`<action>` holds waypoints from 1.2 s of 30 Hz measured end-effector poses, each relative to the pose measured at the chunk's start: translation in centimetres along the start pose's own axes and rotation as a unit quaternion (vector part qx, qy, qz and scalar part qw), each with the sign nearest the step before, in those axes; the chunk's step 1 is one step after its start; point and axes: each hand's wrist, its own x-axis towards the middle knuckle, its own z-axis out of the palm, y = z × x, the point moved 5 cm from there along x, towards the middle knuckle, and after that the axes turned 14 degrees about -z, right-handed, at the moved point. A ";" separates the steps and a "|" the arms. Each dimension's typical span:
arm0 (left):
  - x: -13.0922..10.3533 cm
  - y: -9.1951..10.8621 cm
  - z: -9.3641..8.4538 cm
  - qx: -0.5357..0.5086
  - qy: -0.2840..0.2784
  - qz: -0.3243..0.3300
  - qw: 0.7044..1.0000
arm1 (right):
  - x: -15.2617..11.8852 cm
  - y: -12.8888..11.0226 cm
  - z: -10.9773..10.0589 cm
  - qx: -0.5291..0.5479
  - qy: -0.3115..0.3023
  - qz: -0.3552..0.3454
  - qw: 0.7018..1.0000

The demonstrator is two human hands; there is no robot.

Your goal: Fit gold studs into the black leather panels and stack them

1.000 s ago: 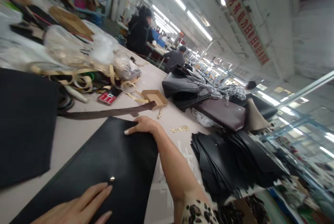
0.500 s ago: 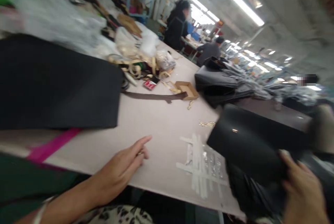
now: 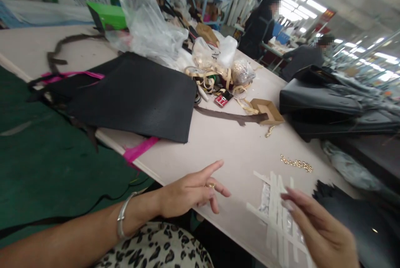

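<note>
My left hand (image 3: 190, 193) hovers by the near edge of the table, its index finger stretched out and the others loosely bent, with nothing in it. My right hand (image 3: 321, 230) is over the strips of whitish tape stuck to the tabletop (image 3: 276, 218). Its thumb and fingertips come together in a pinch; whether something small sits between them I cannot tell. Right of that hand lies a black leather-like piece (image 3: 353, 214) with a small gold fitting. Beyond the tape is a little row of gold metal fittings (image 3: 296, 163).
A large black panel (image 3: 146, 97) lies at the left over a pink strip (image 3: 140, 149). Farther back are a small cardboard box (image 3: 267, 110), a brown strip (image 3: 231, 116), plastic bags (image 3: 150, 26) and ribbons. Black bags (image 3: 318, 97) stand at the right; two people are behind.
My right hand has let go of the black piece, which now lies at the right, and has come left over the tape. The view has turned right; my left hand remains open.
</note>
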 end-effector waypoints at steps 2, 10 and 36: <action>-0.1 -0.2 -0.3 -0.036 -0.015 -0.019 0.999 | 1.8 -3.9 5.3 0.049 -0.119 -0.129 0.983; -1.0 -0.8 -2.0 -0.149 -0.051 -0.046 0.986 | 5.5 -12.2 14.7 0.208 -0.238 -0.339 0.886; -11.5 0.1 -11.6 -0.212 0.471 0.060 0.854 | 20.6 -11.9 28.6 0.183 -0.154 -0.133 0.962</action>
